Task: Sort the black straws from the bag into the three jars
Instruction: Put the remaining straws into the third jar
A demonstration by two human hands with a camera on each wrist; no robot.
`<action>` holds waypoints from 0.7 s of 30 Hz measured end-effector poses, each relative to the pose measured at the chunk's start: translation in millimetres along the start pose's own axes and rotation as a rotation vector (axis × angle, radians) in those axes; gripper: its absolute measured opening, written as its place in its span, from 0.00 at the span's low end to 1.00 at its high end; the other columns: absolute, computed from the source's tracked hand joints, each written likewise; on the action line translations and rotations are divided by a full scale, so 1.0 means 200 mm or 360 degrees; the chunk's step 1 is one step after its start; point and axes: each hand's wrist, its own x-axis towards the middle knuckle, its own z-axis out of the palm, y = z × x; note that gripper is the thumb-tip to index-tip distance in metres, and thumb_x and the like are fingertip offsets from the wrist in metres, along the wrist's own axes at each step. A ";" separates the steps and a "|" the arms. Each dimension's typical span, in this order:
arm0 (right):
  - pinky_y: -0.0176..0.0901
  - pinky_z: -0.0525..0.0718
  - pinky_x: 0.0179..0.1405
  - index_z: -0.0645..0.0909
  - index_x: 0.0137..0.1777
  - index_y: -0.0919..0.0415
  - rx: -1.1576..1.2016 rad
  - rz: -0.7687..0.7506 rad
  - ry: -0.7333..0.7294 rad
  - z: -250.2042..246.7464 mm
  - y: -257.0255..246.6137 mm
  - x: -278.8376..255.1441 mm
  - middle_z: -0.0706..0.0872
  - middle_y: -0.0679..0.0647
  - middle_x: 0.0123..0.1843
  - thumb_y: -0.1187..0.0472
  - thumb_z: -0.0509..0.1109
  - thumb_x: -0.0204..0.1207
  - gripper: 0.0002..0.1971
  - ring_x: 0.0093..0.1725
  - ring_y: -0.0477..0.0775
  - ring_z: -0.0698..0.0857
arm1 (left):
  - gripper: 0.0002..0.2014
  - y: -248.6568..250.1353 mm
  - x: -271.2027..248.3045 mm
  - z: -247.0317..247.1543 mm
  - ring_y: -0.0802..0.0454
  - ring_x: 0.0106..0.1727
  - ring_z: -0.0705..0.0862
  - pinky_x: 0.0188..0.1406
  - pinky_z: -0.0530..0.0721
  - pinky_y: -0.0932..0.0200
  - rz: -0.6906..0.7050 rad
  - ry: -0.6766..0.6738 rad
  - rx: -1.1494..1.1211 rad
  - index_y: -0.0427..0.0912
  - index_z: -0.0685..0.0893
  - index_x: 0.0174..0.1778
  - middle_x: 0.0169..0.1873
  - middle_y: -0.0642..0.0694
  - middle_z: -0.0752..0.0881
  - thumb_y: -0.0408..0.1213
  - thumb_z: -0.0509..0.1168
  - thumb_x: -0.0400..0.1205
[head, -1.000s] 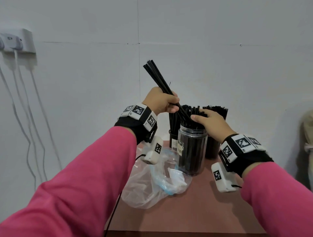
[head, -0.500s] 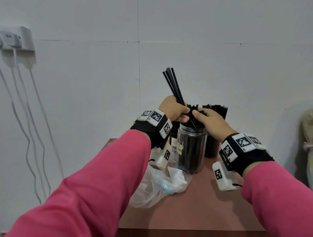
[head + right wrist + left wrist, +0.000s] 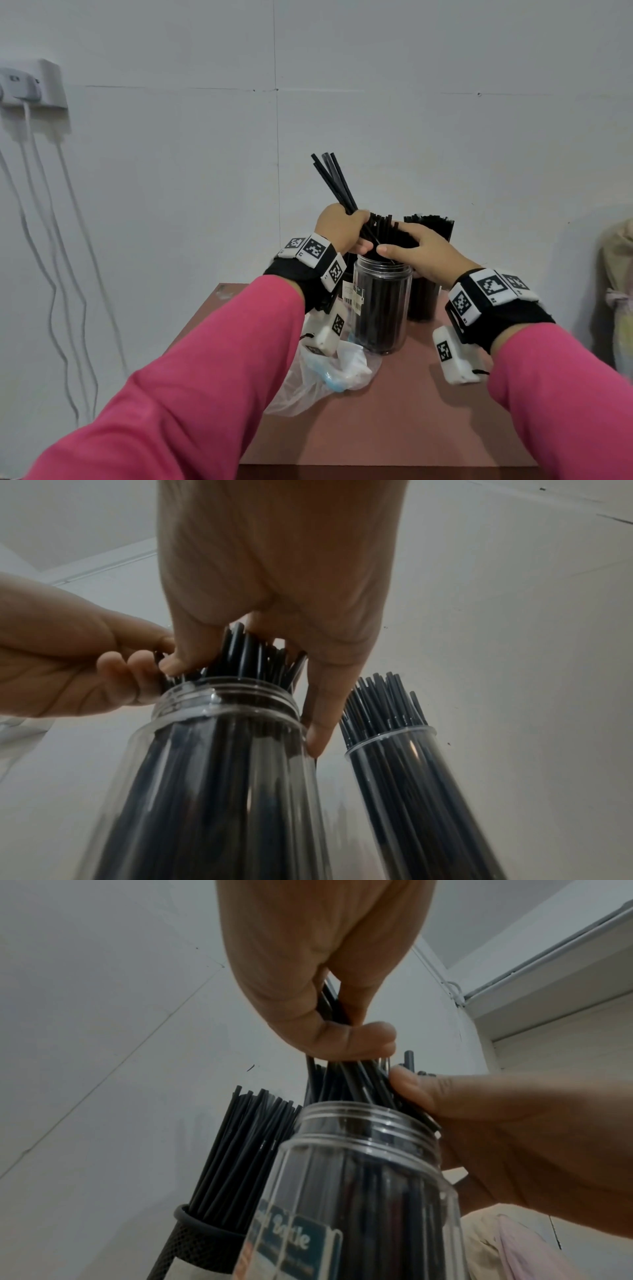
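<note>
Several thin black straws (image 3: 334, 183) jut from the left hand (image 3: 339, 228).

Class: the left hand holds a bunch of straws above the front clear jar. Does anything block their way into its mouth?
Yes. The straws already standing in the front jar crowd its mouth, and the right hand lies over their tops, beside the left hand's bunch.

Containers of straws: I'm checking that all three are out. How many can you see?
3. A clear jar at the front under both hands, a black mesh holder behind it to the left, and a clear tube behind to the right. All hold black straws.
</note>
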 end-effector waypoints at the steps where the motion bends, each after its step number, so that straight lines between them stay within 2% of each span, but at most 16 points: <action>1: 0.54 0.82 0.62 0.78 0.53 0.29 -0.0004 0.0011 0.0034 0.01 0.00 0.00 0.82 0.34 0.53 0.50 0.75 0.75 0.13 0.56 0.40 0.83 | 0.10 0.00 0.00 0.00 0.50 0.20 0.84 0.28 0.87 0.56 0.0017 0.0005 -0.0001 0.34 0.80 0.47 0.26 0.40 0.86 0.39 0.63 0.84; 3: 0.53 0.78 0.68 0.79 0.61 0.38 -0.0080 0.0047 0.0117 0.02 0.01 0.00 0.81 0.34 0.59 0.47 0.74 0.74 0.16 0.63 0.44 0.80 | 0.11 0.01 0.00 -0.01 0.52 0.19 0.83 0.22 0.83 0.59 0.0063 0.0005 0.0008 0.37 0.80 0.45 0.27 0.42 0.86 0.42 0.62 0.85; 5: 0.45 0.71 0.71 0.76 0.73 0.48 -0.0184 0.0097 0.0190 0.03 0.02 0.01 0.78 0.44 0.72 0.44 0.75 0.73 0.29 0.72 0.48 0.75 | 0.11 0.00 0.00 -0.01 0.51 0.21 0.83 0.22 0.82 0.59 0.0105 -0.0001 0.0022 0.39 0.80 0.43 0.30 0.42 0.86 0.43 0.62 0.85; 6: 0.42 0.69 0.70 0.74 0.75 0.50 -0.0200 0.0107 0.0207 0.03 0.02 0.01 0.77 0.46 0.74 0.44 0.75 0.72 0.32 0.74 0.49 0.74 | 0.10 0.00 0.00 -0.01 0.50 0.22 0.83 0.22 0.81 0.59 0.0131 -0.0012 0.0049 0.40 0.80 0.43 0.31 0.41 0.86 0.43 0.63 0.85; 8: 0.39 0.68 0.67 0.75 0.75 0.49 -0.0195 0.0076 0.0188 0.04 0.02 0.01 0.77 0.46 0.73 0.44 0.76 0.72 0.32 0.73 0.48 0.74 | 0.07 0.00 -0.01 -0.02 0.52 0.22 0.82 0.20 0.79 0.61 0.0190 -0.0071 0.0117 0.38 0.79 0.47 0.33 0.42 0.86 0.40 0.64 0.84; 9: 0.37 0.70 0.65 0.77 0.72 0.45 -0.0180 0.0048 0.0165 0.04 0.03 0.01 0.80 0.43 0.70 0.44 0.76 0.71 0.29 0.70 0.46 0.77 | 0.07 0.00 -0.01 -0.02 0.54 0.20 0.81 0.18 0.78 0.63 0.0213 -0.0110 0.0126 0.37 0.79 0.49 0.32 0.43 0.85 0.37 0.65 0.84; 11: 0.28 0.74 0.55 0.81 0.58 0.33 -0.0122 0.0000 0.0093 0.03 0.01 0.00 0.84 0.35 0.57 0.46 0.76 0.72 0.16 0.58 0.36 0.81 | 0.07 0.01 -0.02 -0.02 0.58 0.17 0.79 0.15 0.76 0.65 0.0227 -0.0178 0.0100 0.36 0.76 0.51 0.31 0.45 0.82 0.33 0.67 0.82; 12: 0.27 0.75 0.48 0.80 0.52 0.31 -0.0084 0.0002 0.0072 0.03 0.00 0.00 0.85 0.35 0.51 0.45 0.73 0.75 0.08 0.51 0.33 0.82 | 0.08 0.01 -0.02 -0.02 0.59 0.17 0.79 0.15 0.75 0.66 0.0231 -0.0198 0.0094 0.36 0.75 0.51 0.31 0.45 0.81 0.31 0.68 0.82; 13: 0.31 0.77 0.45 0.81 0.49 0.33 -0.0036 0.0005 0.0042 0.02 -0.02 0.00 0.86 0.37 0.47 0.42 0.66 0.78 0.04 0.47 0.33 0.83 | 0.09 0.01 -0.03 -0.02 0.59 0.17 0.79 0.14 0.74 0.66 0.0244 -0.0206 0.0103 0.36 0.74 0.51 0.31 0.45 0.81 0.29 0.68 0.81; 15: 0.41 0.81 0.44 0.83 0.48 0.43 0.0028 0.0048 0.0038 0.02 -0.04 0.00 0.87 0.41 0.44 0.36 0.52 0.81 0.20 0.44 0.38 0.84 | 0.10 0.00 -0.04 -0.02 0.57 0.18 0.78 0.14 0.73 0.66 0.0282 -0.0186 0.0126 0.39 0.74 0.49 0.30 0.46 0.80 0.29 0.70 0.80; 16: 0.42 0.81 0.43 0.83 0.48 0.45 0.0032 0.0065 0.0040 0.03 -0.04 0.00 0.87 0.41 0.41 0.37 0.51 0.82 0.21 0.42 0.36 0.84 | 0.10 0.00 -0.05 -0.01 0.55 0.19 0.78 0.14 0.72 0.66 0.0304 -0.0164 0.0124 0.40 0.74 0.47 0.30 0.47 0.80 0.28 0.70 0.79; 17: 0.38 0.79 0.40 0.83 0.48 0.44 0.0033 0.0043 0.0041 0.03 -0.03 0.00 0.87 0.38 0.38 0.41 0.53 0.84 0.18 0.38 0.33 0.83 | 0.11 -0.01 -0.05 0.00 0.54 0.20 0.77 0.15 0.72 0.66 0.0326 -0.0140 0.0114 0.41 0.73 0.45 0.30 0.47 0.79 0.28 0.71 0.78; 18: 0.35 0.76 0.39 0.83 0.49 0.42 0.0019 0.0029 0.0050 0.03 -0.03 0.00 0.86 0.36 0.38 0.44 0.56 0.85 0.14 0.37 0.31 0.82 | 0.12 -0.01 -0.06 0.01 0.53 0.20 0.77 0.17 0.73 0.65 0.0347 -0.0119 0.0103 0.43 0.73 0.43 0.31 0.48 0.79 0.27 0.71 0.77; 19: 0.35 0.76 0.42 0.83 0.52 0.40 -0.0003 0.0018 0.0067 0.03 -0.02 0.00 0.85 0.36 0.43 0.44 0.58 0.84 0.11 0.40 0.31 0.82 | 0.13 -0.02 -0.06 0.02 0.52 0.21 0.77 0.19 0.75 0.64 0.0367 -0.0098 0.0095 0.44 0.73 0.42 0.31 0.48 0.80 0.27 0.72 0.76; 21: 0.42 0.79 0.53 0.81 0.63 0.43 -0.0004 0.0040 0.0070 0.03 -0.02 0.00 0.82 0.41 0.56 0.44 0.61 0.83 0.14 0.51 0.38 0.82 | 0.13 -0.03 -0.06 0.03 0.51 0.27 0.80 0.28 0.81 0.59 0.0403 -0.0088 0.0078 0.45 0.76 0.44 0.35 0.48 0.82 0.27 0.73 0.75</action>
